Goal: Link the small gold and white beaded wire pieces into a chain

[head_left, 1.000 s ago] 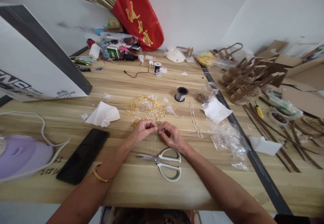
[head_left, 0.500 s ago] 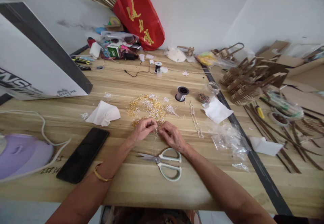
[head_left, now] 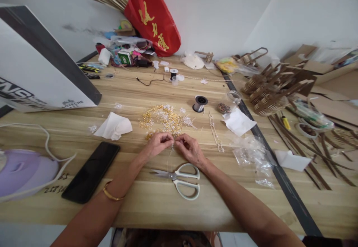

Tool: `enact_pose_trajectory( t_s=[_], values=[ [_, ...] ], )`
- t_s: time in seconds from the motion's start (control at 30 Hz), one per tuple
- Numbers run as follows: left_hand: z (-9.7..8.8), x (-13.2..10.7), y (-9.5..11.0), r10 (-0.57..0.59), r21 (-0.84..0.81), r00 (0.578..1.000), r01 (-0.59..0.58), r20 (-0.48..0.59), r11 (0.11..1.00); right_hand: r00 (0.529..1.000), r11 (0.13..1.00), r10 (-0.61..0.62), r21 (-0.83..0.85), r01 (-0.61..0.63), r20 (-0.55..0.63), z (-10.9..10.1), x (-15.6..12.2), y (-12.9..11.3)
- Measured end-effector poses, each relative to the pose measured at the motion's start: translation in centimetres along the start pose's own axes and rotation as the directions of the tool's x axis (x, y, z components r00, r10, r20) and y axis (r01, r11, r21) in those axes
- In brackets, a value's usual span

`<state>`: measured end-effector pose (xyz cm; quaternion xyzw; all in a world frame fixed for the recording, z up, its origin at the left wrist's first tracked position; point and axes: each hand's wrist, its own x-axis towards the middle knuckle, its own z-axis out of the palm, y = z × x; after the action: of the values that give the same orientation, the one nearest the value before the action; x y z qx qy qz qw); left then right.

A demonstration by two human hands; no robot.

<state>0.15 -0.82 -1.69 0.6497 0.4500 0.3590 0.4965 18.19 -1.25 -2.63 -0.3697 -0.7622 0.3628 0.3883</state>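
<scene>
My left hand (head_left: 157,145) and my right hand (head_left: 189,149) meet fingertip to fingertip over the wooden table (head_left: 156,206), both pinched on a small clear beaded piece (head_left: 172,148) with a thin thread hanging from it. Just beyond the fingers lies a heap of gold and clear beads (head_left: 163,119). White-handled scissors (head_left: 181,180) lie on the table right below my hands. A gold bangle (head_left: 112,195) sits on my left wrist.
A black phone (head_left: 91,172) lies at the left beside a crumpled white tissue (head_left: 114,126). A thread spool (head_left: 200,103), a beaded strand (head_left: 216,137) and plastic bags (head_left: 251,154) lie to the right. Wooden pieces (head_left: 276,86) crowd the far right; a red bag (head_left: 152,18) stands at the back.
Both hands stay pinched together at the same spot; only the fingertips shift slightly. Nothing else on the table has moved.
</scene>
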Motion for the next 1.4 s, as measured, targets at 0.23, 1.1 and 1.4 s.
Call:
enact_pose_trajectory(
  t_s=[0.23,1.1,1.4],
  values=[
    [0.48,-0.38,-0.10,0.033,0.136,0.999,-0.036,0.023,0.990,1.000,1.000,-0.010,-0.018,0.010,0.018,-0.16,0.02,-0.24],
    [0.45,-0.38,-0.15,0.015,0.098,0.996,-0.024,0.086,0.995,0.999,0.999,-0.043,-0.024,0.043,-0.005,-0.38,-0.04,-0.30],
    [0.54,-0.52,0.40,0.027,0.082,0.994,-0.036,0.110,0.996,1.000,0.999,-0.024,-0.034,0.024,-0.009,-0.41,-0.17,-1.00]
  ],
)
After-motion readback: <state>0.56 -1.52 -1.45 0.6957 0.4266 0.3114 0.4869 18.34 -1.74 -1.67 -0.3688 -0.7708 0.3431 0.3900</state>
